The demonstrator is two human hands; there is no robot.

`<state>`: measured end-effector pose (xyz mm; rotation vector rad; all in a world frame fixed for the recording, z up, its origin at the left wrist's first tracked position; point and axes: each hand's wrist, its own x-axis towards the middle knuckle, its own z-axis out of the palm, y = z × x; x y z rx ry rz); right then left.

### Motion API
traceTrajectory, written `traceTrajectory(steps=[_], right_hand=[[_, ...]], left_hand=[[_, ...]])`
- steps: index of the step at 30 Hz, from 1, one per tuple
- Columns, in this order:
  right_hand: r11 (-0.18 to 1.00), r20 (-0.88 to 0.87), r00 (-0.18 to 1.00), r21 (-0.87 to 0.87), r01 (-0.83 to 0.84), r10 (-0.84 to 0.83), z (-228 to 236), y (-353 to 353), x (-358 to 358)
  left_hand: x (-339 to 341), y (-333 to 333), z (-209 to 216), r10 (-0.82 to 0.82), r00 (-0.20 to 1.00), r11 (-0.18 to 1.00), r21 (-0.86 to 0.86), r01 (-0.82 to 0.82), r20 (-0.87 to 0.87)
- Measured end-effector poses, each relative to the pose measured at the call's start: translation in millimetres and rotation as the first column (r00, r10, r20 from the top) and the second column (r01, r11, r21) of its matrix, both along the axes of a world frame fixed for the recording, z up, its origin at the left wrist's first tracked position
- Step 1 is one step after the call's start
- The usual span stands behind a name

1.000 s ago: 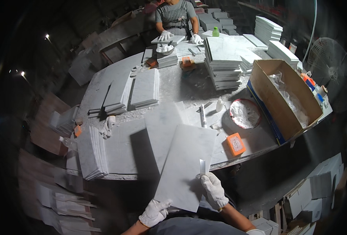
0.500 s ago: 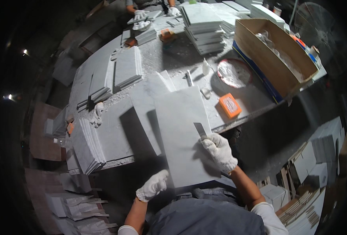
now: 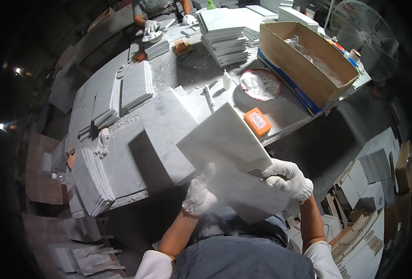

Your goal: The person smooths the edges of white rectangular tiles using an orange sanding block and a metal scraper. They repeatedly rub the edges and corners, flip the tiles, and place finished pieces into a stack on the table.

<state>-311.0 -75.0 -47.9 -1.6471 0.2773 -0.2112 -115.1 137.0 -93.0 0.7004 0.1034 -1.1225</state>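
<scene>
A pale, grey-veined marble tile (image 3: 224,153) is tilted in front of my body, one corner pointing toward the table. My left hand (image 3: 200,193), in a white knit glove, grips the tile's left edge, its thumb over the face; it is slightly blurred. At the right edge my gloved right hand (image 3: 288,179) is closed, fingers curled round a small thin flat blade (image 3: 258,172) that sticks out over the tile. Whether those fingers also grip the tile is hidden. Beyond the tile, a larger marble slab (image 3: 166,128) lies on the dusty worktable (image 3: 134,188).
Near the table's right side are an orange box (image 3: 258,122), a red-rimmed bowl of white material (image 3: 260,85), a white squeeze bottle (image 3: 227,80) and an open carton (image 3: 308,65). Tile stacks (image 3: 223,37) stand farther back. A gloved co-worker (image 3: 161,11) works at the far edge.
The tile has turned and tipped from nearly upright to slanted. My left hand has come up and right onto its edge. My right hand has shifted right, still holding the blade.
</scene>
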Motion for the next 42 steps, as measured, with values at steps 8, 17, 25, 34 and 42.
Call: traceTrajectory(steps=[8, 17, 25, 34, 42], right_hand=[[0.992, 0.113, 0.985, -0.003, 0.129, -0.128, 2, -9, -15], [0.975, -0.014, 0.986, 0.142, 0.169, -0.169, -14, -40, -33], [0.921, 0.024, 0.990, 0.372, 0.118, -0.136, -50, -78, -31], [0.934, -0.158, 0.976, 0.301, 0.192, -0.150, -66, -116, 90], [0.933, -0.326, 0.939, 0.293, 0.207, -0.106, -77, -121, 109]], left_hand=[[-7, -24, -6, -0.108, 0.990, 0.987, -0.130, 0.095, -0.092], [-18, -54, -29, -0.131, 0.990, 0.986, 0.095, 0.135, -0.042], [-27, -79, -47, -0.165, 0.978, 0.985, -0.080, 0.156, -0.129], [-36, -77, -65, -0.039, 0.987, 0.999, 0.009, 0.041, -0.154], [-28, -82, -38, -0.076, 0.991, 0.997, 0.011, 0.078, -0.115]])
